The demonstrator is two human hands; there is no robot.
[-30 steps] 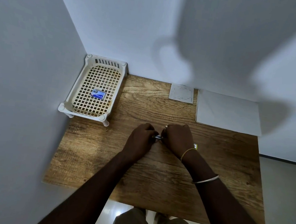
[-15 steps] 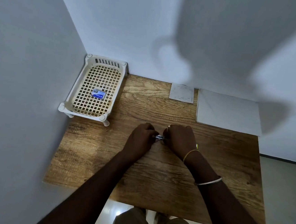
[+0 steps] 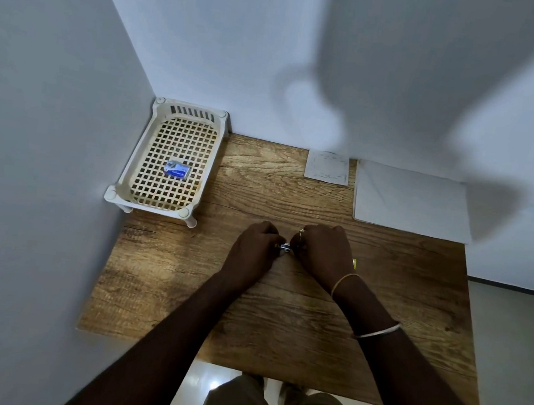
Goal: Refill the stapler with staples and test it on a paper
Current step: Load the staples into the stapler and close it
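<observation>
- Both hands meet at mid-counter (image 3: 280, 318). Left hand (image 3: 254, 250) and right hand (image 3: 324, 255) are curled over one small object, knuckles up.
- A short bit of bright metal (image 3: 285, 246) shows in the gap between the hands. Judged to be the stapler's rail or a staple strip; too small to tell which.
- A sliver of yellow-green (image 3: 354, 262) pokes out at the right edge of the right hand, probably the stapler body. The rest is hidden under the palm.
- Fingers of both hands are clenched around that hidden object. Exact grip points cannot be seen.
- Change over the last second: very little. The right hand has crept slightly to the right and its wrist has turned a touch; the left hand has held position. The metal bit sits at the same spot.
- Reading: fine work in progress, most likely seating staples or closing the magazine. The refill step is not visibly finished.
- Blue staple box (image 3: 177, 169) lies in the white basket (image 3: 138, 170), far left corner, well apart from the hands.
- Paper sheet (image 3: 412, 200) lies far right, untouched, beside a small square card (image 3: 327, 167). The test is yet to come.
</observation>
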